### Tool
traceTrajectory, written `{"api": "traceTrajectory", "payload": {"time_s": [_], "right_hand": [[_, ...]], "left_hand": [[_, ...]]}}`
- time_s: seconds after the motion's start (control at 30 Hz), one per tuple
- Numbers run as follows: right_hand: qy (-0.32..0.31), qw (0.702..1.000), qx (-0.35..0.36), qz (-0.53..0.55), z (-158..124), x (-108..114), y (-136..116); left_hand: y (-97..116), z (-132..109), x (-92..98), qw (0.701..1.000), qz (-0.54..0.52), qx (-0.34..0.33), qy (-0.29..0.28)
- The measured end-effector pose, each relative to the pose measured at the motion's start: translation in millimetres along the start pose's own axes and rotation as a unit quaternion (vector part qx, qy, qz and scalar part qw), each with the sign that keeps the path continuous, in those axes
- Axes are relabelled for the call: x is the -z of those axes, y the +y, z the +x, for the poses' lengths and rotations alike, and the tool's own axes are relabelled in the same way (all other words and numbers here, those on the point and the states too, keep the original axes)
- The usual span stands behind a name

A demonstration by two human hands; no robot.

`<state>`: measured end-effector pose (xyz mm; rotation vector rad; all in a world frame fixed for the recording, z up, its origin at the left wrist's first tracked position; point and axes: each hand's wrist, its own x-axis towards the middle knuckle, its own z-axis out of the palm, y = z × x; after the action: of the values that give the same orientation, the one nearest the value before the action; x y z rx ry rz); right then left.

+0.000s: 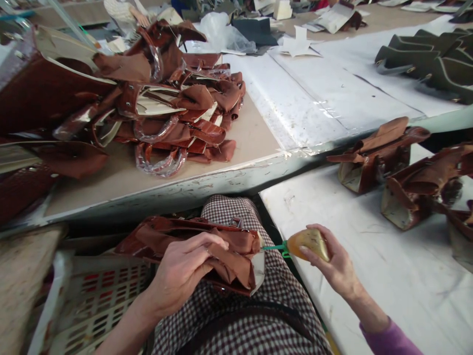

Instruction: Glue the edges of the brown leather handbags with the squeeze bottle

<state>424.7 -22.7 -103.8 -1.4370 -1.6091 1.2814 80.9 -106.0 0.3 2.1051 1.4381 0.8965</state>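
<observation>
Workbench [236, 162] surfaces are being kept beyond the grip, with stacked handbags [158, 108] ahead of it. A brown leather handbag [236, 246] is being clasped on checked trousers [229, 212] by the curled left hand [181, 271], while an amber squeeze bulb [308, 244] is being gripped by the right hand [328, 261], its green nozzle [273, 248] just beside the bag.

Left hand [181, 271] curled, palm down; right hand [334, 264] raised, closed.

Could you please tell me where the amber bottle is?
In the head view, the amber bottle is in the right hand, its green nozzle at the brown handbag in the left hand.
</observation>
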Motion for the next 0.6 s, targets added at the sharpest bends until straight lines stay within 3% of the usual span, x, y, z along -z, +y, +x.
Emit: {"api": "traceTrajectory", "payload": {"time_s": [0.3, 0.6], "right_hand": [[-0.072, 0.995, -0.064, 0.024, -4.7, 4.8, -7.3], [-0.001, 0.996, -0.053, 0.071, -6.8, -1.2, 9.5]], "left_hand": [[-1.7, -6.2, -3.6, 1.000, 0.017, -0.007, -0.023], [0.5, -15.8, -2.5, 0.999, 0.019, -0.013, -0.024]]}}
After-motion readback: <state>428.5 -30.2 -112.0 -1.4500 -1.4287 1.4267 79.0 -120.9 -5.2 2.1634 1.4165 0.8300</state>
